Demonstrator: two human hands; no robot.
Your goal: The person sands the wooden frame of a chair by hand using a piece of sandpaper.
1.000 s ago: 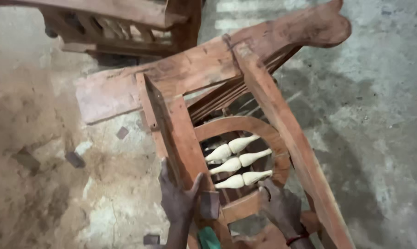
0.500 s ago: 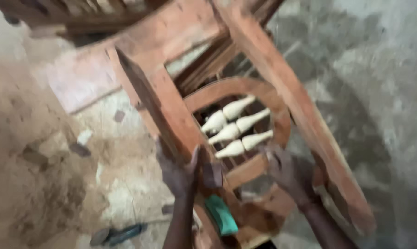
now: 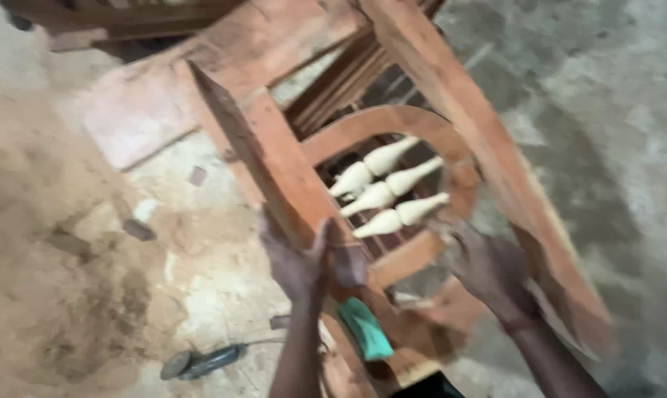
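A reddish-brown wooden chair frame (image 3: 437,88) lies tilted over the floor, with a curved arch and three pale turned spindles (image 3: 381,195) inside it. My left hand (image 3: 300,262) grips the lower end of a thick wooden post of the frame. My right hand (image 3: 488,269) holds the lower rail beside the arch. A green-handled object (image 3: 367,328) sits between my forearms, under the frame. The picture is blurred by motion.
Sawdust (image 3: 61,243) covers the floor at left, with small wood offcuts (image 3: 138,230) on it. A dark power tool with a cable (image 3: 201,361) lies at the bottom left. More wooden furniture (image 3: 127,18) stands at the top left. Grey concrete floor (image 3: 613,110) lies at right.
The view has dipped and moved closer to the frame. Both hands keep their grip, and the power tool on the floor has come into view.
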